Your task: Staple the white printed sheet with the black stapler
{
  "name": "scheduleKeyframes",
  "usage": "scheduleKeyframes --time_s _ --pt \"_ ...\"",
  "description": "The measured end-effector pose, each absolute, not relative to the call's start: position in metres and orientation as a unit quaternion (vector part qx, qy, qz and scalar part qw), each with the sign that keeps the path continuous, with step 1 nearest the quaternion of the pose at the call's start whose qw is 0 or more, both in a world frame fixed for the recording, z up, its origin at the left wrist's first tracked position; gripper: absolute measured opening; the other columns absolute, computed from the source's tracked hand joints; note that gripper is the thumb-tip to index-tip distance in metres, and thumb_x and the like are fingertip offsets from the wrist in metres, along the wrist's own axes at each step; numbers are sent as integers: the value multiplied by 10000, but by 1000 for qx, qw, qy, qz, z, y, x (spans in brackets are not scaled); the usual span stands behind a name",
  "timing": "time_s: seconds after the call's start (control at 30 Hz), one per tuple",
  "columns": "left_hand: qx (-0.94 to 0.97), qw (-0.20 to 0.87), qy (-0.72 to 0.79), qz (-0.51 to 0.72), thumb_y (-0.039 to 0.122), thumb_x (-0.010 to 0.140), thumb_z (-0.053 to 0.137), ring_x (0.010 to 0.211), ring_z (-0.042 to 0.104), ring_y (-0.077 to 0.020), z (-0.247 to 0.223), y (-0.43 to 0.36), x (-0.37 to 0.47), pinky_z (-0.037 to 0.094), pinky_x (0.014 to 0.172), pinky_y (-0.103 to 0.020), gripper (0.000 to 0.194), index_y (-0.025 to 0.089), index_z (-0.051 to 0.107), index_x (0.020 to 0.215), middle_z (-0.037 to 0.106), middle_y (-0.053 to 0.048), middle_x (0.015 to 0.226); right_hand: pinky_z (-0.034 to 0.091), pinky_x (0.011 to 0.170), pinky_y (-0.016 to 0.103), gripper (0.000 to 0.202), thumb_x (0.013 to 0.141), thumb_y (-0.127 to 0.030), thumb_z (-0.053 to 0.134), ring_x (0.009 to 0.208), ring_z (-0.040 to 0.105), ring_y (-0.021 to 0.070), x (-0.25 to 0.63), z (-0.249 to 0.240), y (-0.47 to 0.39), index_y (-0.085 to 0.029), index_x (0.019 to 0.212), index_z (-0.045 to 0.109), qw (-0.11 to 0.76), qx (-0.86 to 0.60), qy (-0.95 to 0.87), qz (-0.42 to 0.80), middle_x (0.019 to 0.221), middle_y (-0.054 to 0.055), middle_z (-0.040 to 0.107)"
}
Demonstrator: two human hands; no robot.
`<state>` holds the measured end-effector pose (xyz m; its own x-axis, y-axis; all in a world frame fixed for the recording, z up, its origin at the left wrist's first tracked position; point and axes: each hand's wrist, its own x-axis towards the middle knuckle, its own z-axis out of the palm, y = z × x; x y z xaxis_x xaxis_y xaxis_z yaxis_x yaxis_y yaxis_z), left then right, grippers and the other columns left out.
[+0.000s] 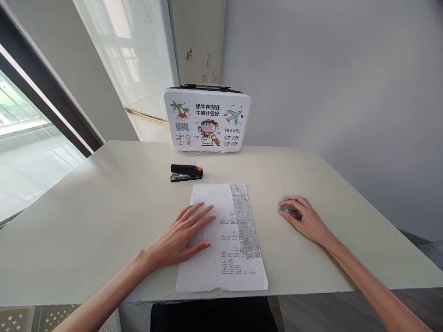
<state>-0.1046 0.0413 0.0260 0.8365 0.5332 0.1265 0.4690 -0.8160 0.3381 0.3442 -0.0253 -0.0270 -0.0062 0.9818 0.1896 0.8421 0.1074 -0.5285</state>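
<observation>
A printed sheet of paper (216, 272) lies near the table's front edge, with a band of dense grey print along its right side. My left hand (183, 233) rests flat on the paper's left half, fingers spread. To the right of the sheet, my right hand (304, 219) is closed around a small grey object (293, 211) on the table, mostly hidden by the fingers. Just beyond the paper's top edge lies a black stapler (186, 172) with an orange part at its right end.
At the back of the pale table (104, 207) a white case (207, 120) with cartoon prints and a dark handle stands upright, wrapped in clear plastic. A grey wall (328, 83) is behind and to the right. A window is at the left.
</observation>
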Motion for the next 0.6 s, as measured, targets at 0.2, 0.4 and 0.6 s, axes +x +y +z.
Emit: scheduleKeyframes --time_s 0.2,0.4,0.6 --pt "951 133 268 79 573 1054 509 1588 251 -318 22 43 -108 221 1300 -527 680 393 264 1662 302 29 1709 536 915 481 287 1026 -558 499 1168 567 318 334 -29 -9 -293 984 599 267 -662 -684 148 1137 98 635" --pt "948 125 283 78 515 1075 498 1580 280 -301 25 40 -124 259 1293 -521 596 402 333 1636 350 41 1690 544 908 486 253 1047 -495 450 1162 563 317 338 -30 -6 -292 1087 594 284 -660 -678 157 1188 114 621" --pt "940 115 306 97 500 1065 523 1557 331 -310 23 36 -129 292 1282 -530 577 359 398 1610 428 8 1654 535 948 495 235 1052 -473 439 1157 556 308 333 -32 -5 -294 1118 575 288 -668 -675 123 1191 109 615"
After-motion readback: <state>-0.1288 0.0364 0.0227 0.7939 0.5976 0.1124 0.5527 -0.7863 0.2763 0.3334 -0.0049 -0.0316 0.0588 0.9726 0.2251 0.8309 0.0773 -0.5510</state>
